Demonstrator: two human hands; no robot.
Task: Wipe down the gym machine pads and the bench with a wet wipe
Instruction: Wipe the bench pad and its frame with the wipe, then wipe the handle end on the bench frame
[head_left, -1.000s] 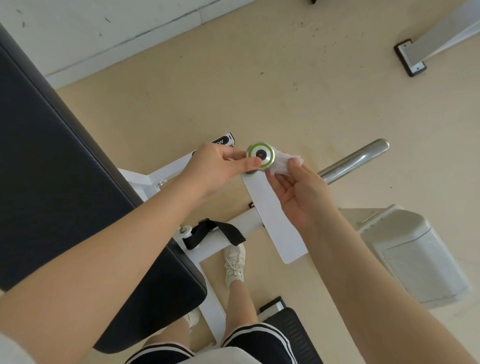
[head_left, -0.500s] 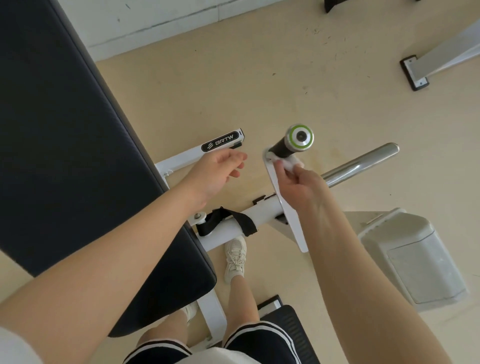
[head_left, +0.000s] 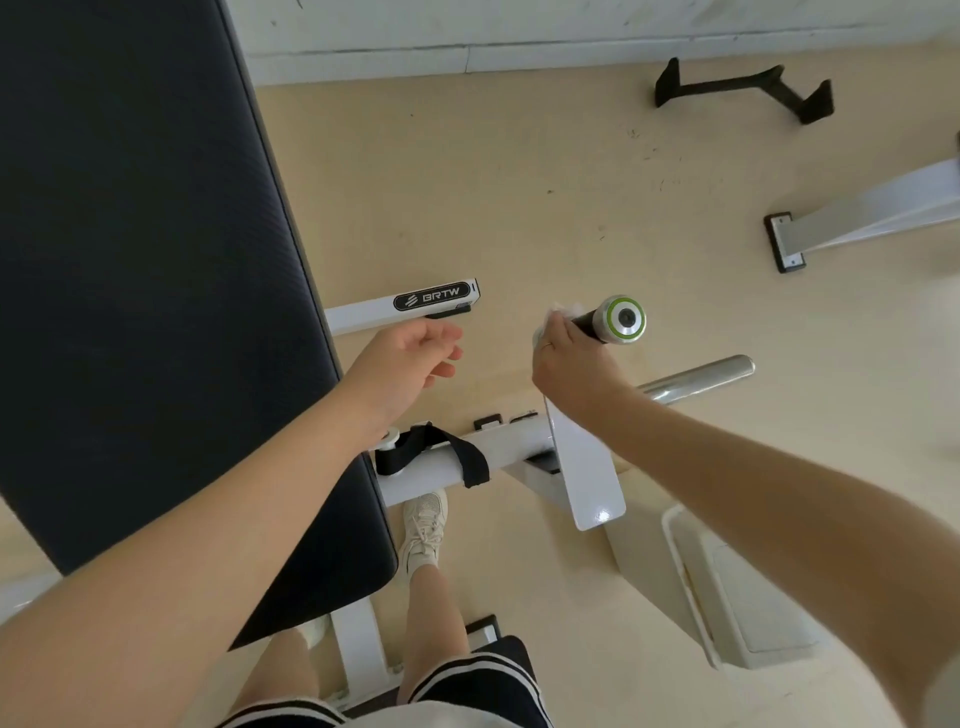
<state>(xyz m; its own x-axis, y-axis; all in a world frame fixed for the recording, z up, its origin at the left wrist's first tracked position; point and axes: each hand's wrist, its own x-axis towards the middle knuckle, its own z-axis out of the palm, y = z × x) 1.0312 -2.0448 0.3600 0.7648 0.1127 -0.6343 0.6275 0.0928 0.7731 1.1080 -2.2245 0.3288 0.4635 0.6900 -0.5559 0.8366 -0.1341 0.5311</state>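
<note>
Beige gym floor (head_left: 519, 208): right hand (head_left: 571, 364) clenches limp, thin wet wipe (head_left: 563, 312) around rigid handle (head_left: 597, 325); left hand (head_left: 410, 358), at 9 o'clock, relaxed, empty.

"BRTW" on white frame bar (head_left: 400, 310)

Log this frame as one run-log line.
right hand: grips wet wipe round black handle | left hand: free, holds nothing | bench pad: untouched

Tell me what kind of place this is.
Most likely a gym. A long black padded bench sits on a white frame, a machine handle with a green-ringed cap sticks out, the right hand grips it with a wipe, and a chrome bar lies beyond.
</note>
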